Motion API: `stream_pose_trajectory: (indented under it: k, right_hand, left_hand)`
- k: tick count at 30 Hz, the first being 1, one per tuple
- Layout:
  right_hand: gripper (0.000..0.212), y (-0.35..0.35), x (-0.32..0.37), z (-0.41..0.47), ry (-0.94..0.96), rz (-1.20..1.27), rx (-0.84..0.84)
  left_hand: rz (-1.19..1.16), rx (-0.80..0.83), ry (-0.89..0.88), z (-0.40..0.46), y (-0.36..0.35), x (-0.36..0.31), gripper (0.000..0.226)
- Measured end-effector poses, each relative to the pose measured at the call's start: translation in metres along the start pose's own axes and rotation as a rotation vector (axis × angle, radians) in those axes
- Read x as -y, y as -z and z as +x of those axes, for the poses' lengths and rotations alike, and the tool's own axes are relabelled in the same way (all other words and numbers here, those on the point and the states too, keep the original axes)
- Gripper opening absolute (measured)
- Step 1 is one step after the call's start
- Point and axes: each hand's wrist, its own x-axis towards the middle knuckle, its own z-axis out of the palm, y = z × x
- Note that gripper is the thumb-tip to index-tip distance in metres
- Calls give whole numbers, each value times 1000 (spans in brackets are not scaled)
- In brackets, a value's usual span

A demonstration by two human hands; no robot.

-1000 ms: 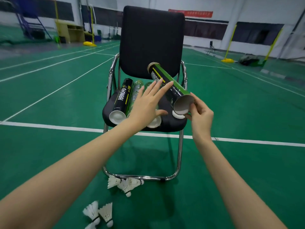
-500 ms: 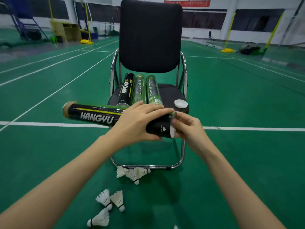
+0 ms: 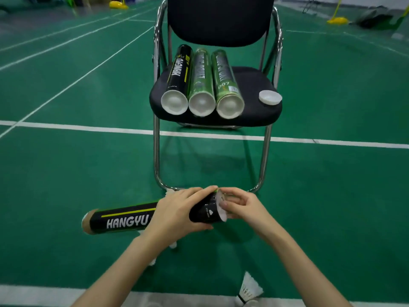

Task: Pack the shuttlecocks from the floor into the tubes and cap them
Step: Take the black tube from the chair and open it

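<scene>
My left hand (image 3: 177, 214) grips a black HANGYU tube (image 3: 124, 220) around its middle and holds it level, low over the green floor. My right hand (image 3: 241, 207) has its fingers curled at the tube's right end, thumb on the white rim (image 3: 222, 212). What lies inside that end is hidden. One white shuttlecock (image 3: 250, 289) lies on the floor at the bottom right. Bits of others (image 3: 152, 261) peek out beneath my left forearm.
A black chair (image 3: 252, 85) with chrome legs stands ahead. On its seat lie a black tube (image 3: 179, 78) and two green tubes (image 3: 202, 83), white ends toward me, plus a loose white cap (image 3: 270, 97). A white court line (image 3: 66, 127) crosses the floor.
Both hands have come down from seat height to just above the floor with the black tube. The view has dropped and tilted down; the chair now stands above my hands.
</scene>
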Motion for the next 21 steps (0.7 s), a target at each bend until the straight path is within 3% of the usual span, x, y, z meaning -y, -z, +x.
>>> stream_pose_trajectory:
  k: [10,17,21]
  right_hand:
    - [33,31,-122,6,-197,-329,75]
    - [30,57,-194,-13,-384,-633,23]
    - [33,62,-210,-22,-378,-721,-59]
  left_hand:
    - [25,241,121,-40,-89,37,83]
    - [47,285,134,-56,-128,44,85]
    - [55,283,126,-66,-145,44,86]
